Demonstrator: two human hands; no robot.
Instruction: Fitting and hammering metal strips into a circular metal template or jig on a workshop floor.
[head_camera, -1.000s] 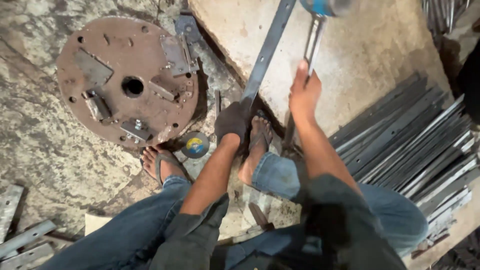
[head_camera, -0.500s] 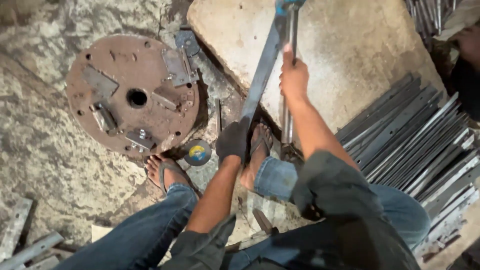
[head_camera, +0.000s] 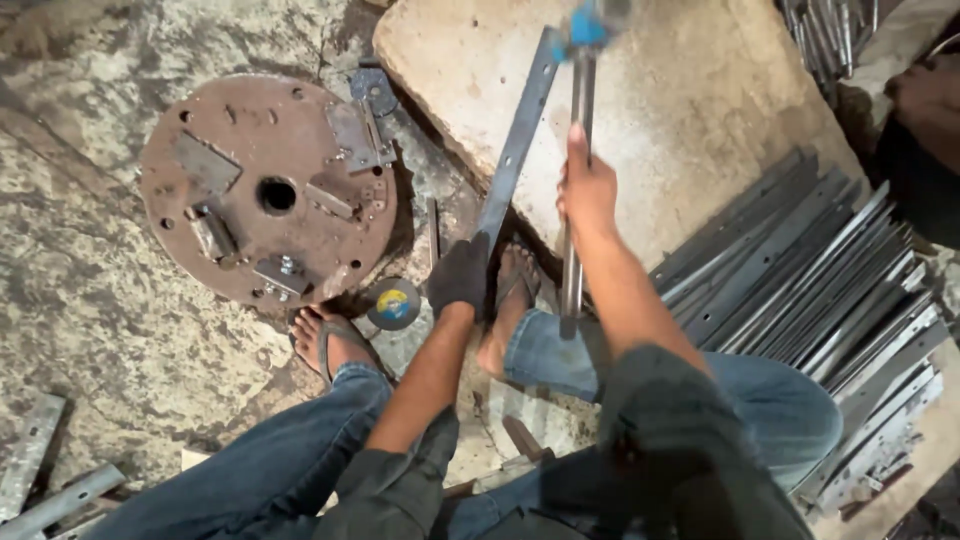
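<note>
Gloved left hand (head_camera: 458, 278) clamped on strap (head_camera: 515, 150), pinning it flat across slab (head_camera: 690, 110) (near end by the sandal). Right hand (head_camera: 588, 190) fisted round hammer (head_camera: 574, 170), head blurred, probably raised.

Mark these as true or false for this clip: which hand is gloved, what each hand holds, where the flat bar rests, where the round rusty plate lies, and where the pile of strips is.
1. The left hand wears a dark glove. True.
2. The right hand is empty. False: it grips the metal handle of a hammer whose blue head is up at the top of the picture.
3. The flat steel bar lies across the stone slab. True; the left hand holds its near end.
4. The round rusty plate sits on top of the slab. False: it lies on the ground beside it.
5. The pile of metal strips is on the person's left. False: it is on the right.
</note>
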